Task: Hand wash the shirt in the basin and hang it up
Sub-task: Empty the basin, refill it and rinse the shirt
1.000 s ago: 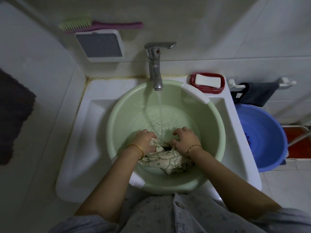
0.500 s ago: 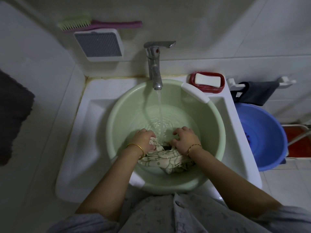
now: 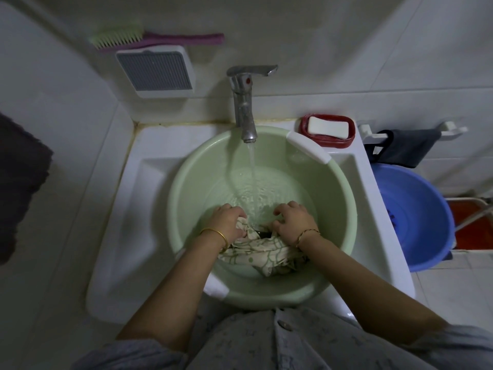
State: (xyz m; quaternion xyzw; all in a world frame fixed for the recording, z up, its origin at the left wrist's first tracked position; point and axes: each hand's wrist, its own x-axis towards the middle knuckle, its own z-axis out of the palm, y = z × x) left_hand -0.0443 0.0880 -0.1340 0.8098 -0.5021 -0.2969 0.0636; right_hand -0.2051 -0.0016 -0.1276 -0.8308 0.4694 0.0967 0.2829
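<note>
"What's the cloth like?"
"A wet, crumpled shirt [image 3: 262, 255], cream with green lines, bunched at the near side of the round pale-green plastic basin [image 3: 333, 198]. The left hand [image 3: 226, 222] and right hand [image 3: 294, 221] both have fingers curled tight into it."
"Around?"
"The chrome tap [image 3: 244, 110] streams between them. Soap [image 3: 328, 127] and a blue tub [image 3: 416, 209] are to the right."
"Hidden?"
"The fingertips, under folds."
</note>
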